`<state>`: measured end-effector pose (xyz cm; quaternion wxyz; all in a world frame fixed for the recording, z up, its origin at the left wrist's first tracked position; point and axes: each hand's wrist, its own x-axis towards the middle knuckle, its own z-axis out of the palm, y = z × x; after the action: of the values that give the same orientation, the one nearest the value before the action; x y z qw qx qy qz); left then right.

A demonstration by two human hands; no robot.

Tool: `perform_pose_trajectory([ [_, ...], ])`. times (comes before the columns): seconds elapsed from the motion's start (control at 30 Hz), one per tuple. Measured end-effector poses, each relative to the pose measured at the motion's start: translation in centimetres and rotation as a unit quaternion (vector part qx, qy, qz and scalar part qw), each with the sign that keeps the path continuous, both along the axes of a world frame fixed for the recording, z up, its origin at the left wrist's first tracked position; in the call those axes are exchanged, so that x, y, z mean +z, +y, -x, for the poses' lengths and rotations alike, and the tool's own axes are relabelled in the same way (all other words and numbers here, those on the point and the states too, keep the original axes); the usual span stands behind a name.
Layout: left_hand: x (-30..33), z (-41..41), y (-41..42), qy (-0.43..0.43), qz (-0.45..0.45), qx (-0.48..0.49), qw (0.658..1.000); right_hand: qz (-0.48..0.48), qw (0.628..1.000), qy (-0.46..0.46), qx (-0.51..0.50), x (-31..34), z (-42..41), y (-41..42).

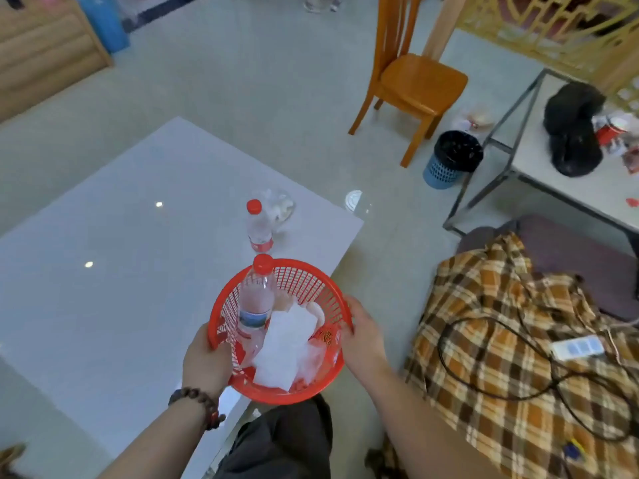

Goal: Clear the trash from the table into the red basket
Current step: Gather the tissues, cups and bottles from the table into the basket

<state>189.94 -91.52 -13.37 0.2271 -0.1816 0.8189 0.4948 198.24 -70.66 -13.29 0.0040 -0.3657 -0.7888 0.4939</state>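
I hold the red basket [311,281] over the near right edge of the glossy white table [121,254]. My left hand [205,361] grips its left rim and my right hand [363,331] grips its right rim. Inside the basket a clear plastic bottle with a red cap [257,302] leans upright beside crumpled white paper [287,347] and small red scraps. On the table beyond the basket stands a second red-capped bottle [258,226], with a crumpled clear plastic bag [278,203] just behind it.
A clear cup with a white lid [356,202] sits by the table's far right corner. A wooden chair [411,77] and a blue bin with a black liner [451,159] stand on the floor beyond. A plaid cloth with cables [518,340] lies at the right.
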Motion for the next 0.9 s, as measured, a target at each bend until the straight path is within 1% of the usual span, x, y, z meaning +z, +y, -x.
perform_pose_trajectory([
  [0.07, 0.1, 1.1, 0.6, -0.016, -0.006, 0.040, 0.999, 0.015, 0.999, -0.013, 0.030, -0.1, 2.5, 0.9],
  [0.23, 0.6, 3.1, 0.7, -0.040, 0.014, 0.157, 0.987, 0.052, 0.991, -0.029, 0.122, 0.4, 8.5, 1.5],
  [0.33, 0.6, 3.3, -0.2, -0.043, 0.023, 0.227, 0.973, 0.039, 0.975, -0.027, 0.216, 0.7, 12.5, 1.1],
  [0.43, 0.3, 2.7, -0.9, -0.048, 0.020, 0.305, 0.951, 0.030, 0.951, -0.026, 0.307, 0.7, 15.7, 0.2],
  [0.57, 0.1, 1.6, -0.2, -0.037, 0.028, 0.411, 0.911, 0.051, 0.913, -0.023, 0.404, 0.2, 19.0, -0.4],
  [0.67, 0.0, 0.8, 2.0, -0.023, 0.037, 0.484, 0.874, 0.065, 0.879, -0.011, 0.472, -0.1, 21.3, 0.4],
  [0.8, 0.2, 0.4, 7.4, -0.035, 0.023, 0.580, 0.813, 0.062, 0.813, 0.005, 0.578, -0.2, 24.9, 3.0],
  [0.9, 1.0, 0.3, 12.3, -0.029, -0.001, 0.646, 0.763, 0.067, 0.775, 0.005, 0.629, 0.3, 27.4, 5.0],
])
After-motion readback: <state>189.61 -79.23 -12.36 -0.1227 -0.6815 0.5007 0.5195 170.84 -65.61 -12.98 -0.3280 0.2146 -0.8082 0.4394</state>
